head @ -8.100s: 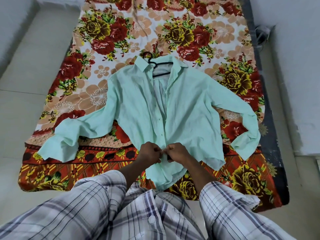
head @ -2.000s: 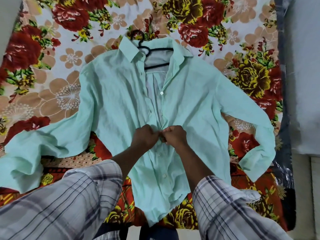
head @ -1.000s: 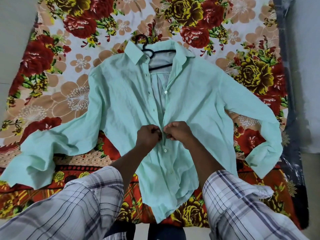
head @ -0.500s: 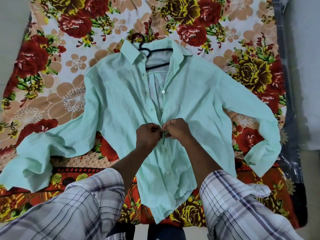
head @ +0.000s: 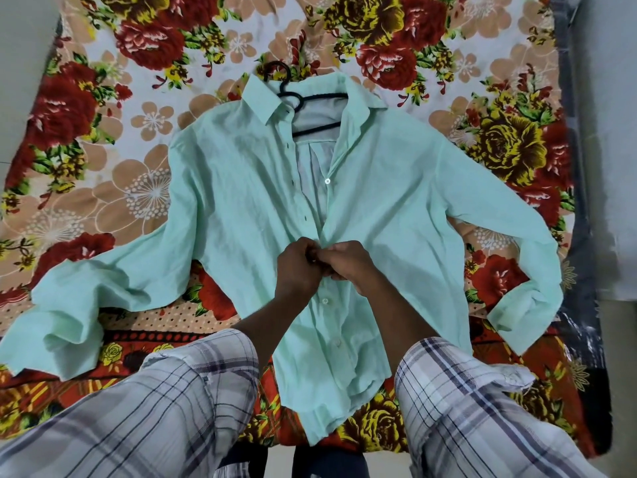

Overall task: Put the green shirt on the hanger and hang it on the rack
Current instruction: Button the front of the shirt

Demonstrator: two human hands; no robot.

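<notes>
Across the floral sheet (head: 148, 188) lay the green shirt (head: 241, 208), black hanger (head: 324, 95) in its collar.
Left hand (head: 298, 267) and right hand (head: 350, 262), fingers curled, pinched the shirt front together.

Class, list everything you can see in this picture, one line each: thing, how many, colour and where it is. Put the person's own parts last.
green shirt: one, mint green, spread flat, sleeves out sideways
hanger: one, black, inside the collar, hook poking out above
undone button: one, white, on the open front below the collar
floral sheet: one, red, yellow and tan flowers, under the shirt
plaid sleeves: two, grey and white, bottom of the picture
left hand: one, pinching the shirt front
right hand: one, pinching the shirt front, beside the left hand
</notes>
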